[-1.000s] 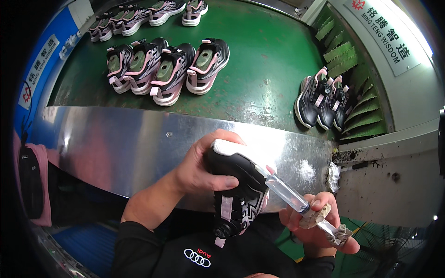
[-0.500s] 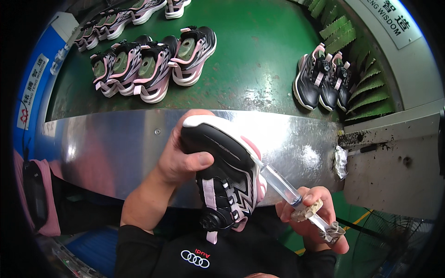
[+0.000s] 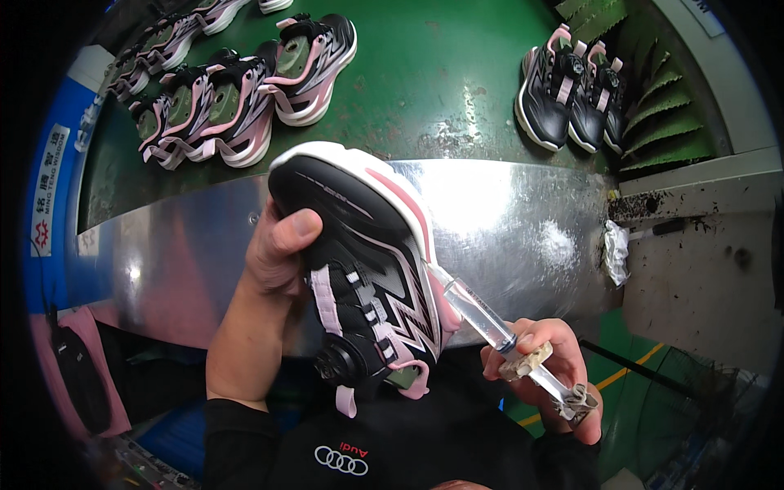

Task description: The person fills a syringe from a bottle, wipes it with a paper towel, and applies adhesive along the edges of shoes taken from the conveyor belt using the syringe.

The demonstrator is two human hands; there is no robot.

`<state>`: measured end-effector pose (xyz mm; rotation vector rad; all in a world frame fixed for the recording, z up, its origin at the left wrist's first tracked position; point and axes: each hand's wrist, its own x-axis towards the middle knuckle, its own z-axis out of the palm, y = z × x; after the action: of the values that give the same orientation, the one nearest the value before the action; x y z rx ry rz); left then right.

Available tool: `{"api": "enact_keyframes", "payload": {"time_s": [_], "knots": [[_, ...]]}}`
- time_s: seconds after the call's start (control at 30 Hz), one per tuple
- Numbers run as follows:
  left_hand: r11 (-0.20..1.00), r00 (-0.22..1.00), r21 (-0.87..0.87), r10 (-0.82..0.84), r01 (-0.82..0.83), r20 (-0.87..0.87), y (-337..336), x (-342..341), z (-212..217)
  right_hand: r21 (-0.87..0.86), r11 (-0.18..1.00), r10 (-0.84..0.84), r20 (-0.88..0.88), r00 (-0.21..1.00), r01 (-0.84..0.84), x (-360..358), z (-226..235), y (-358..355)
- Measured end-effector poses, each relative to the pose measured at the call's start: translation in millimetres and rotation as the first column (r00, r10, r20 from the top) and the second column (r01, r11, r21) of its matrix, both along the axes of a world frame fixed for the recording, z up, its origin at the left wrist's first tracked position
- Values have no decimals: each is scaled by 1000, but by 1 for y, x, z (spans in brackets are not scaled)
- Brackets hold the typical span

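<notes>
1. The shoe (image 3: 367, 260) is held in the air, its toe above the worktop (image 3: 192, 273) and its collar this side of the near edge, tilted so that its right side shows.
2. The left hand (image 3: 278, 257) grips it by its left side: the thumb lies across the upper, while the other fingers are hidden behind, so I cannot tell how they are spread.
3. The right hand (image 3: 562, 358) pinches the syringe (image 3: 478, 310): fingers curl round the padded flange, and the thumb seems to sit against the wrapped plunger end.
4. The nozzle (image 3: 435, 272) appears to touch the seam above the sole (image 3: 327, 150), about midway along the side.
5. Over the last second the shoe has turned to show more of this side, and the nozzle has shifted back from near the toe. In my judgement, the work has moved along the seam towards the heel.
6. Whether the plunger has moved, I cannot tell.
7. More shoes (image 3: 310, 69) stand towards the belt's (image 3: 441, 57) far left corner; three others (image 3: 543, 102) stand by its right edge.
</notes>
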<state>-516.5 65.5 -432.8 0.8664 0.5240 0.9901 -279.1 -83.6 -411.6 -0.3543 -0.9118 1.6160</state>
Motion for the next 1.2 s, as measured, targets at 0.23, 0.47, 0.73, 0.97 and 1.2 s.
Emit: {"api": "enact_keyframes", "payload": {"time_s": [0.23,0.47,0.73,0.97,1.2], "knots": [[985,994,-165,-22,40,111,1,-2,-9,-15,999,31,19,999,-31,6,-6,-16],[937,956,-346,58,47,287,-1,-7,-14,-35,999,38,62,997,-36,14,-10,-32],[905,954,-424,100,32,284,3,-4,-14,-24,1000,9,90,996,-7,17,-17,-42],[894,953,-446,89,52,289,8,-4,-16,-50,999,-2,40,999,4,22,-26,-49],[894,963,-446,160,-49,215,9,-5,-22,-41,999,-5,-29,1000,4,23,-40,-54]]}}
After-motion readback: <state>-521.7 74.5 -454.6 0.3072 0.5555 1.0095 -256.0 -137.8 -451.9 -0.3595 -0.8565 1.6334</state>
